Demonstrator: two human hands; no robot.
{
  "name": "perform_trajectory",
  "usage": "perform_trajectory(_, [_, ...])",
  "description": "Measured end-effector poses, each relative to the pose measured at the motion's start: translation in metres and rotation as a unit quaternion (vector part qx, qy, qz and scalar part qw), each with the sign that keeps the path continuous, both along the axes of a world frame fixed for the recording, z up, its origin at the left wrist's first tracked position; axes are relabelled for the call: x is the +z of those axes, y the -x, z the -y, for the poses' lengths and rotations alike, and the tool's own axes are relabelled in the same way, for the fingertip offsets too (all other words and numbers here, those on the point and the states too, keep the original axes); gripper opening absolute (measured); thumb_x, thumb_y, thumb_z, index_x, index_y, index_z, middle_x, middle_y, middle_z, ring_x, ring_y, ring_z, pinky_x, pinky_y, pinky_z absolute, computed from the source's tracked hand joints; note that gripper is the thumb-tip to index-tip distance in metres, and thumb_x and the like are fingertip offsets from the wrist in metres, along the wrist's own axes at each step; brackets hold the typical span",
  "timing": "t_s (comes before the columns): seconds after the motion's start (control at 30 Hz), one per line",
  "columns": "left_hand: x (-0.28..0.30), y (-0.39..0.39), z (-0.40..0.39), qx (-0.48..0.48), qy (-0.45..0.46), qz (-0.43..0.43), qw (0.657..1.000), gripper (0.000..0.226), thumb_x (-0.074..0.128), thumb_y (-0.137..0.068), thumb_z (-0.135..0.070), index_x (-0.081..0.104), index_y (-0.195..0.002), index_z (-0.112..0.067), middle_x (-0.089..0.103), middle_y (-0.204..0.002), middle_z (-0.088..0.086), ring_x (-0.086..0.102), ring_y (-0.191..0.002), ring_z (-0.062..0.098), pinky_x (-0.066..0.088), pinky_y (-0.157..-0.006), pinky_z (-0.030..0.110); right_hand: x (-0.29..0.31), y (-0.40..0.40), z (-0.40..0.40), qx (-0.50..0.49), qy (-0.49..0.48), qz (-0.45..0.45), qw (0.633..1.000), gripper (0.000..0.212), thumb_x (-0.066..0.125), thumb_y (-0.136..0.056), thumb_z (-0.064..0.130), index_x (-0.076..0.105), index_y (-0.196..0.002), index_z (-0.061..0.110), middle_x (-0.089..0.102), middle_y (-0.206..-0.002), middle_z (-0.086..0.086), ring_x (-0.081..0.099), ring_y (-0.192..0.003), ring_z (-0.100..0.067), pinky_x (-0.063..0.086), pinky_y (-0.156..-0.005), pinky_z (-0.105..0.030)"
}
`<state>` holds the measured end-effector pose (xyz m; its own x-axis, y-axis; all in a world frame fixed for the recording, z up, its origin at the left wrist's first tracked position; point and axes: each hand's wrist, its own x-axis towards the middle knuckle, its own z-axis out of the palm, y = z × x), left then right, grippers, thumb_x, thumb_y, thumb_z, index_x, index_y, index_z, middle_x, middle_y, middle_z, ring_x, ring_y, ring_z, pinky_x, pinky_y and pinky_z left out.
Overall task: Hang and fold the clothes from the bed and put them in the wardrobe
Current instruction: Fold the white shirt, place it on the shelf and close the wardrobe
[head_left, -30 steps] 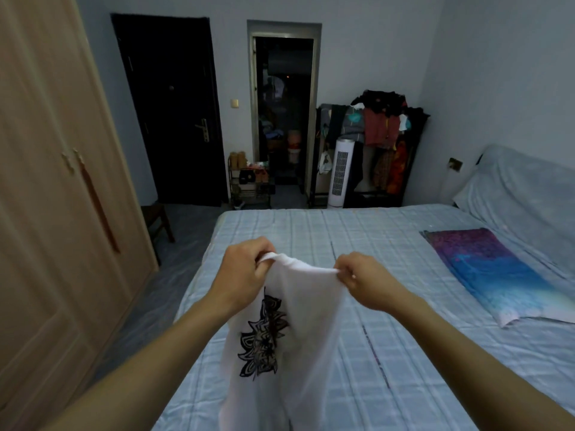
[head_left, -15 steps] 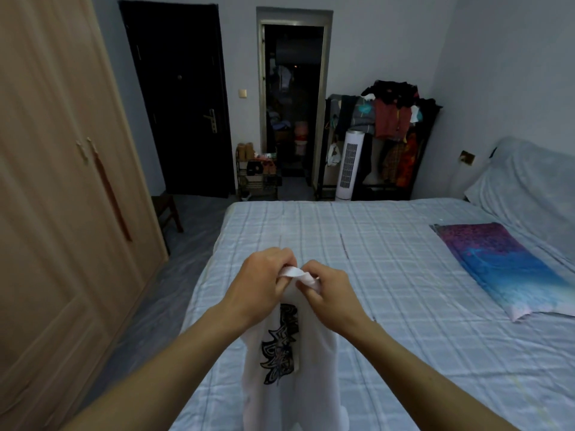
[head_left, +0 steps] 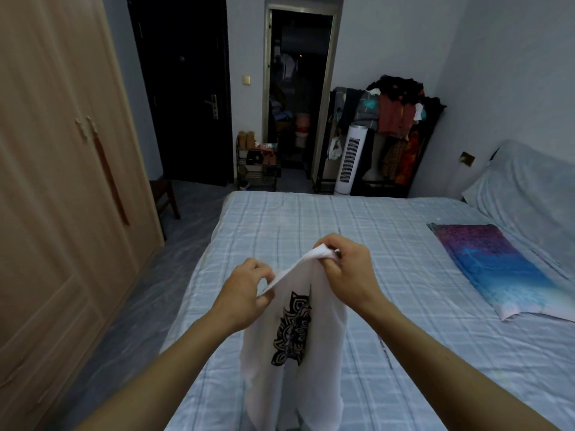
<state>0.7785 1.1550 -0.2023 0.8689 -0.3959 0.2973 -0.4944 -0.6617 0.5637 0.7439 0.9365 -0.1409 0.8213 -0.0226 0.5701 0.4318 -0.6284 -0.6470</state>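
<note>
- Both hands pinch the white T-shirt (head_left: 298, 331) by its top edge, left hand (head_left: 245, 290) lower, right hand (head_left: 345, 269) higher.
- It hangs above the bed (head_left: 311, 225), likely so it drapes straight for folding.
- Wardrobe (head_left: 62, 181) doors are closed.

white shirt (head_left: 298, 353) hem: cut off below | wardrobe (head_left: 56, 181): cropped left

Both hands up over the blue plaid-sheeted bed (head_left: 311, 219), left hand (head_left: 245, 293) and right hand (head_left: 348, 272) each pinching the top edge of a white t-shirt with a black graphic print (head_left: 295, 353). Purple-blue folded cloth (head_left: 491, 265) at 3 o'clock, light wooden wardrobe (head_left: 56, 181) at 9.
</note>
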Motion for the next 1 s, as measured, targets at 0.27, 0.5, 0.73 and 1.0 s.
perform_trajectory(0.27, [-0.017,0.003,0.000,0.008,-0.049,-0.067,0.996,0.020,0.066,-0.085,-0.026,0.048,-0.078,-0.029,0.059,-0.081,-0.008,0.058,-0.077,0.013,0.052,-0.071,0.039,0.009,0.003,0.020,-0.038,-0.020,-0.001,0.999,0.024,0.056,-0.085,-0.004,0.069,-0.082,0.016,0.068,-0.077,0.009,0.062,-0.077,-0.007,0.045,-0.062,-0.013])
perform_trajectory(0.5, [0.005,-0.003,-0.011,0.057,0.021,0.047,0.997,0.027,0.064,-0.082,-0.009,0.045,-0.076,-0.028,0.051,-0.062,-0.011,0.051,-0.060,0.008,0.039,-0.055,0.031,-0.006,0.011,0.041,-0.026,0.006,0.006,1.000,0.022,0.058,-0.085,-0.006,0.067,-0.084,0.014,0.067,-0.078,0.008,0.063,-0.075,-0.010,0.043,-0.062,-0.011])
perform_trajectory(0.73, [0.032,-0.006,-0.025,0.055,0.041,0.124,0.990,0.027,0.063,-0.081,-0.001,0.056,-0.088,-0.026,0.057,-0.066,-0.012,0.054,-0.061,0.004,0.040,-0.054,0.023,-0.041,0.015,0.066,-0.029,0.058,-0.017,0.998,0.013,0.064,-0.086,0.005,0.068,-0.086,0.017,0.067,-0.081,0.009,0.063,-0.075,-0.010,0.046,-0.066,-0.018])
perform_trajectory(1.0, [0.049,-0.007,-0.014,0.068,0.074,0.099,0.990,0.015,0.063,-0.092,-0.009,0.066,-0.083,-0.021,0.062,-0.074,-0.015,0.058,-0.071,0.002,0.037,-0.060,0.013,-0.078,0.009,0.072,-0.119,-0.018,-0.100,0.988,0.021,0.064,-0.091,0.008,0.069,-0.074,0.019,0.065,-0.067,0.005,0.059,-0.069,-0.009,0.039,-0.057,-0.011])
